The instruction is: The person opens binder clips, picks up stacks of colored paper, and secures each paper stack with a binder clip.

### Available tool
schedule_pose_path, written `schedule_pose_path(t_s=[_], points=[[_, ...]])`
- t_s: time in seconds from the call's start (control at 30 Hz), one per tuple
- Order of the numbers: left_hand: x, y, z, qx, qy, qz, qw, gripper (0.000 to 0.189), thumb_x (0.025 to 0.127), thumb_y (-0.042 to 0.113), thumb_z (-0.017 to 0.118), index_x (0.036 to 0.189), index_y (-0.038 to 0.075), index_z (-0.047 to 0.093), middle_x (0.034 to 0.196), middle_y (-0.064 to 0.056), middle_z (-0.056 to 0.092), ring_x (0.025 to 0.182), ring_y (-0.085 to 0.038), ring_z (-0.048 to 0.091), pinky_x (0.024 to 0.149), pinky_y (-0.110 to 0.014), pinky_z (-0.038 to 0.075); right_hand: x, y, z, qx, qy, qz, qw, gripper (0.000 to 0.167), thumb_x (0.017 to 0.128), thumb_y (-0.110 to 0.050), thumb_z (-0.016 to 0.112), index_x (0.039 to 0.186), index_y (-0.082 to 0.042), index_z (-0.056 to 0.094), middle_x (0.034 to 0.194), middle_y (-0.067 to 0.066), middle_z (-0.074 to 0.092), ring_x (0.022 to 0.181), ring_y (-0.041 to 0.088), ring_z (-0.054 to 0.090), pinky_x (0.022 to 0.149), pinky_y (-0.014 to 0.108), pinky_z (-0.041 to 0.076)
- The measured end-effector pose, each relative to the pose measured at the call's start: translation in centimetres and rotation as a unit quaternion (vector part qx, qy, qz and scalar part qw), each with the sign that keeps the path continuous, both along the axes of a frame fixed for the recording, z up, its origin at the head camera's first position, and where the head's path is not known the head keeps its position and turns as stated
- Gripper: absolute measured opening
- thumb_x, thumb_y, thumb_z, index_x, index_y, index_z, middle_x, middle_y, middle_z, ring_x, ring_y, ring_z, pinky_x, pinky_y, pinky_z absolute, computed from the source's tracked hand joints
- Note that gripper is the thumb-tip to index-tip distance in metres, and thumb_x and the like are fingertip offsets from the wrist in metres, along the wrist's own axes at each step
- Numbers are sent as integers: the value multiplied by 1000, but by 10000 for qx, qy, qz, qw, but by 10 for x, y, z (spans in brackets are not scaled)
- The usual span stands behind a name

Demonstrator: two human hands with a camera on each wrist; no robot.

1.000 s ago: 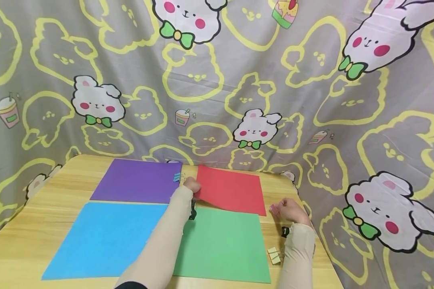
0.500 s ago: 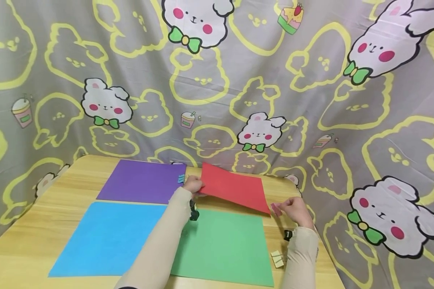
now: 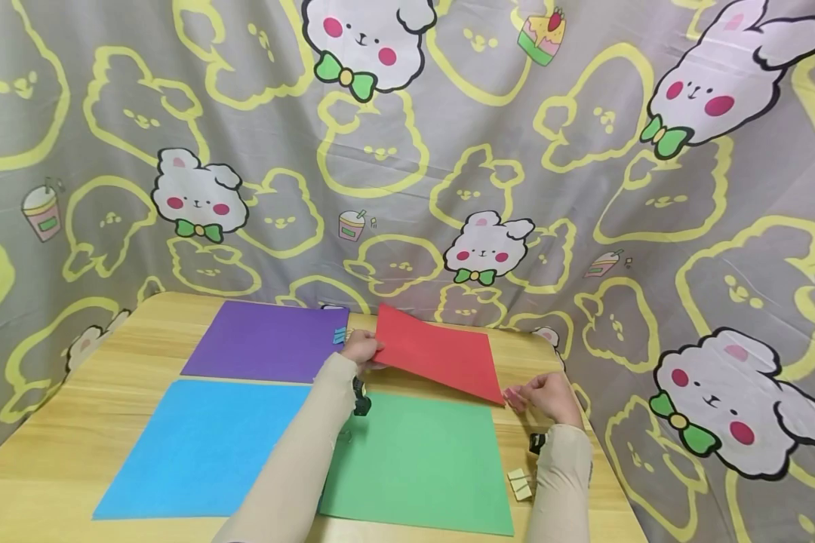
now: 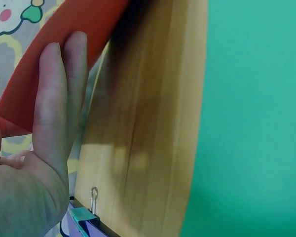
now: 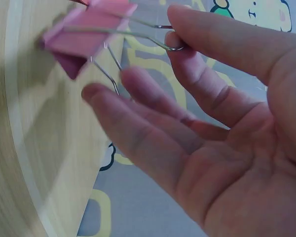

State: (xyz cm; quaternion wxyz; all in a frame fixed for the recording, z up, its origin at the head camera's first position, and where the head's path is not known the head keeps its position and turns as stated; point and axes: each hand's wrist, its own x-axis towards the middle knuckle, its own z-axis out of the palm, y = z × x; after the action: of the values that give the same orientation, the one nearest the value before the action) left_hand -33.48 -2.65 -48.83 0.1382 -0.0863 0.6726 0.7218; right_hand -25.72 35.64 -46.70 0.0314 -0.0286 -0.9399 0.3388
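Observation:
My left hand (image 3: 361, 347) pinches the left edge of a red sheet (image 3: 435, 351), lifting that side off the table. Two straight fingers (image 4: 52, 108) lie along one face of the sheet in the left wrist view. At the right, my right hand (image 3: 548, 394) holds a pink binder clip (image 3: 514, 399) by a wire handle, between thumb and a finger. The clip's body (image 5: 91, 29) sits right at the red sheet's near right corner; its other handle hangs close to the remaining fingers.
A purple sheet (image 3: 265, 339) bears a blue binder clip (image 3: 340, 335) on its right edge. Blue (image 3: 190, 445) and green (image 3: 421, 460) sheets lie nearer on the wooden table (image 3: 27, 483). A pale yellow binder clip (image 3: 519, 485) lies beside my right forearm. A patterned curtain (image 3: 394, 166) hangs behind.
The red sheet's left side has risen with my left hand. My right hand has brought the pink binder clip in to the sheet's near right corner. The head view has shifted slightly.

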Motion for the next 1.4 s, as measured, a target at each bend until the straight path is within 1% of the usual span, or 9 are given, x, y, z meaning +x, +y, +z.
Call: schedule_pose_path(t_s=[0.13, 0.33, 0.47, 0.57, 0.73, 0.93, 1.07, 1.2, 1.4], points=[[2, 0, 2, 111, 26, 11, 9999, 48, 103, -6, 46, 150, -13, 39, 142, -37, 52, 124, -47, 64, 97, -50, 59, 1, -2, 2, -81, -13, -90, 9999, 24, 91, -17, 73, 81, 5, 75, 76, 12, 71, 54, 13, 43, 48, 27, 35], [3, -2, 3, 141, 147, 32, 9998, 45, 103, -5, 49, 147, -13, 45, 137, -36, 58, 115, -42, 70, 83, -39, 65, 2, -4, 6, -78, 37, -257, 9996, 31, 96, -28, 72, 90, 2, 74, 90, 12, 71, 69, 19, 52, 57, 30, 41], [5, -4, 5, 168, 237, 87, 9995, 41, 103, -4, 51, 143, -13, 51, 135, -35, 60, 106, -36, 75, 78, -36, 65, 5, -2, 8, -180, -156, -293, 9993, 38, 98, -33, 70, 104, 5, 66, 102, 22, 72, 84, 30, 72, 65, 30, 49], [6, -7, 7, 237, 255, 117, 9993, 38, 103, -3, 52, 140, -13, 54, 135, -34, 61, 103, -33, 76, 79, -35, 65, 6, -1, 10, -580, -335, -260, 9974, 44, 102, -31, 65, 117, 10, 56, 110, 32, 70, 93, 38, 77, 70, 31, 57], [11, -14, 10, 403, 289, 145, 9987, 39, 104, -2, 51, 140, -15, 51, 134, -36, 61, 103, -33, 76, 80, -35, 65, 6, -2, 12, -1200, -497, -380, 9908, 55, 104, -29, 62, 132, 15, 45, 110, 33, 69, 81, 26, 78, 73, 30, 62], [21, -18, 11, 446, 483, 77, 9978, 40, 105, -1, 51, 142, -15, 50, 136, -35, 61, 103, -30, 76, 83, -34, 65, 4, -2, 12, -1769, -418, -483, 9822, 72, 102, -32, 65, 142, 21, 38, 119, 38, 67, 84, 14, 77, 77, 23, 62], [25, -21, 8, 526, 544, 77, 9971, 40, 105, 0, 51, 142, -14, 50, 136, -34, 61, 102, -27, 76, 81, -32, 64, 3, -3, 12, -1638, -306, -492, 9848, 79, 100, -39, 67, 141, 24, 41, 121, 37, 68, 85, 9, 76, 75, 16, 58], [28, -23, 5, 578, 609, 100, 9964, 39, 105, 0, 50, 141, -15, 50, 133, -34, 61, 91, -20, 74, 74, -27, 63, 3, -3, 12, -1486, -225, -508, 9873, 72, 102, -39, 64, 137, 23, 50, 122, 34, 69, 86, 5, 72, 77, 15, 56], [38, -30, 4, 684, 718, 140, 9950, 40, 105, 0, 50, 142, -14, 49, 126, -31, 63, 82, -14, 72, 67, -22, 60, 2, -5, 13, -1559, -275, -478, 9862, 63, 107, -37, 55, 134, 20, 56, 108, 21, 75, 87, 4, 68, 79, 16, 53]])
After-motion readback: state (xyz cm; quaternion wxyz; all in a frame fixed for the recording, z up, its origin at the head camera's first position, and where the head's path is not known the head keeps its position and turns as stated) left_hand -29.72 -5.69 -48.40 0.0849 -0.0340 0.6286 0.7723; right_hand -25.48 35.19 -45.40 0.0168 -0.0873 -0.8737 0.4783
